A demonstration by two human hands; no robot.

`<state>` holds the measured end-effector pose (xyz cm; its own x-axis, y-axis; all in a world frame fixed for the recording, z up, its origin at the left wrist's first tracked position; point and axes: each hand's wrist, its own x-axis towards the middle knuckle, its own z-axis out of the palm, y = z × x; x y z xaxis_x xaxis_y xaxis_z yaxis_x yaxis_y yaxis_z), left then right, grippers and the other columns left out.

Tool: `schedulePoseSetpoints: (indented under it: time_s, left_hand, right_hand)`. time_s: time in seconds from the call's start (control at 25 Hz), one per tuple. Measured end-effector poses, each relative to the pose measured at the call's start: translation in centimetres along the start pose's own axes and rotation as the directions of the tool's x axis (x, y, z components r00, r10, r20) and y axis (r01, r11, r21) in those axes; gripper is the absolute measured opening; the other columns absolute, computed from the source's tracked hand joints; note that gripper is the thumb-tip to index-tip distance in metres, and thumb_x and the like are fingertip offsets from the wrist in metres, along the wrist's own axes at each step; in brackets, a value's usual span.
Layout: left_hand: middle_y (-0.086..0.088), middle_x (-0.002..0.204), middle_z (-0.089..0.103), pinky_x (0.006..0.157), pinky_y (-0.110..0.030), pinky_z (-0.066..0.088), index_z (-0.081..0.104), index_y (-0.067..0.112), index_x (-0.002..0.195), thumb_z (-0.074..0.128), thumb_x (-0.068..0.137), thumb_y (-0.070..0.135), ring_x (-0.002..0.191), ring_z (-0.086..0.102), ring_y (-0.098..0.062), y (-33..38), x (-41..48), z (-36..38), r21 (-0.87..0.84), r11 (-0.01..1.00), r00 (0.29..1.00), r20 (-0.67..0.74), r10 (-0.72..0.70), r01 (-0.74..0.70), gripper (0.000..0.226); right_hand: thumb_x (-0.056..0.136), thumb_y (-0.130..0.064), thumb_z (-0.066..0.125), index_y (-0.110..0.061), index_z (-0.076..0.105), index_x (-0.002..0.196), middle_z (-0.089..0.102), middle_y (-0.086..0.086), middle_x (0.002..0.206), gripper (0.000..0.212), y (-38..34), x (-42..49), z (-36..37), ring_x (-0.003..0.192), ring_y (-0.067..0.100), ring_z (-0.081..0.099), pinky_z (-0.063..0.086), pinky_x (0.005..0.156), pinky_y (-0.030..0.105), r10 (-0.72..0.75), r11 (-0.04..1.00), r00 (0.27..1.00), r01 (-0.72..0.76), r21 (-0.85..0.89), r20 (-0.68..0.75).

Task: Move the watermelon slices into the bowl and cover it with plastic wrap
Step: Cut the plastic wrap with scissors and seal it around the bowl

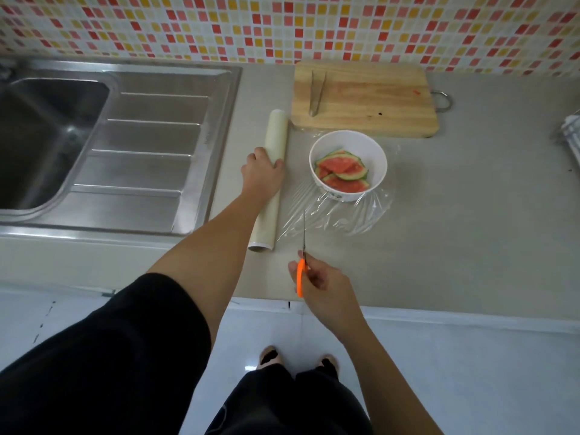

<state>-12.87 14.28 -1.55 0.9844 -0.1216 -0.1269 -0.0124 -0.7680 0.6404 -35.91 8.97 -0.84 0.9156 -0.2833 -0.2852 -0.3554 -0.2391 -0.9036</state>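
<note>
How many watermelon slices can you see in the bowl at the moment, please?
3 slices at least, all inside the white bowl: one at the back left, one nearest the camera, one rind between them. Others may be hidden underneath.

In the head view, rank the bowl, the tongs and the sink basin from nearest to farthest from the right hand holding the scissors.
From the right hand:
1. Bowl, ahead and slightly right, on the plastic wrap.
2. Tongs, farther back on the cutting board.
3. Sink basin, far left.
</note>
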Motion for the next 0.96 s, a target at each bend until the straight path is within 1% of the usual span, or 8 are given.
schedulePoseSetpoints:
  time_s: [0.08,0.16,0.2,0.28,0.4,0.52,0.68,0.96]
  left_hand:
    - [-0.028,0.126,0.047,0.099,-0.042,0.031,0.040,-0.005,0.121,0.045,0.092,0.024,0.116,0.044,-0.040,0.0,0.0,0.0,-0.004,1.000,1.000,0.001,-0.004,0.004,0.042]
    - [-0.027,0.126,0.046,0.100,-0.042,0.030,0.039,-0.005,0.122,0.045,0.092,0.024,0.117,0.044,-0.040,0.1,0.0,0.0,-0.005,1.000,1.000,0.002,-0.008,0.008,0.042]
    - [-0.027,0.126,0.046,0.100,-0.041,0.030,0.039,-0.005,0.122,0.044,0.092,0.024,0.117,0.043,-0.040,0.1,0.0,0.0,-0.002,1.000,1.000,0.003,-0.010,0.010,0.042]
    - [-0.027,0.126,0.046,0.100,-0.041,0.030,0.039,-0.004,0.122,0.044,0.092,0.024,0.117,0.043,-0.040,0.1,-0.1,0.0,-0.001,1.000,1.000,0.006,-0.010,0.010,0.042]
    - [-0.025,0.125,0.047,0.099,-0.041,0.031,0.039,-0.004,0.121,0.044,0.092,0.024,0.116,0.044,-0.039,0.1,-0.2,0.1,-0.008,1.000,1.000,0.006,-0.011,0.011,0.041]
    - [-0.024,0.125,0.047,0.099,-0.040,0.031,0.039,-0.003,0.121,0.044,0.092,0.024,0.115,0.044,-0.038,0.1,-0.2,0.1,-0.011,1.000,1.000,0.008,-0.011,0.011,0.041]
    - [-0.023,0.125,0.047,0.098,-0.040,0.032,0.039,-0.002,0.122,0.043,0.092,0.026,0.115,0.044,-0.039,0.0,-0.2,0.0,-0.016,1.000,1.000,0.020,-0.018,0.018,0.041]
    - [-0.024,0.124,0.048,0.097,-0.040,0.032,0.040,-0.003,0.120,0.044,0.091,0.025,0.114,0.045,-0.039,-0.1,0.0,0.2,-0.015,1.000,1.000,0.013,-0.014,0.014,0.041]
  right_hand:
    - [0.075,-0.063,0.047,-0.043,0.052,0.095,0.060,0.007,0.065,0.028,0.1,-0.6,0.0,0.064,0.017,0.060,0.049,0.069,0.021,0.032,0.999,0.999,-0.032,-0.032,0.008]
    - [0.077,-0.064,0.047,-0.033,0.058,0.094,0.051,0.000,0.055,0.037,0.2,-1.2,0.1,0.053,0.009,0.049,0.041,0.058,0.012,0.047,0.998,0.999,-0.047,-0.045,0.005]
    - [0.078,-0.063,0.047,-0.025,0.061,0.091,0.048,0.000,0.054,0.043,0.2,-1.4,0.1,0.051,0.008,0.046,0.040,0.056,0.013,0.056,0.997,0.998,-0.056,-0.058,0.008]
    - [0.082,-0.059,0.048,-0.019,0.062,0.085,0.054,0.012,0.060,0.043,0.3,-1.6,0.3,0.060,0.018,0.056,0.045,0.062,0.023,0.084,0.994,0.996,-0.082,-0.069,0.026]
    - [0.083,-0.059,0.048,-0.030,0.062,0.084,0.063,0.019,0.076,0.032,0.3,-1.6,0.7,0.078,0.026,0.062,0.051,0.076,0.033,0.132,0.990,0.990,-0.130,-0.045,0.054]
    - [0.079,-0.067,0.044,-0.018,0.064,0.076,0.065,0.015,0.072,0.052,0.4,-1.1,1.0,0.074,0.022,0.061,0.050,0.072,0.031,0.146,0.988,0.987,-0.143,-0.056,0.062]
    - [0.079,-0.066,0.047,-0.023,0.066,0.071,0.063,0.002,0.060,0.048,0.2,0.0,1.5,0.056,0.003,0.057,0.046,0.066,0.022,0.196,0.980,0.978,-0.197,0.009,0.073]
    - [0.066,-0.073,0.046,-0.026,0.067,0.084,0.059,-0.006,0.060,0.054,0.1,2.0,2.4,0.055,0.000,0.058,0.052,0.079,0.036,0.195,0.970,0.978,-0.204,0.131,0.080]
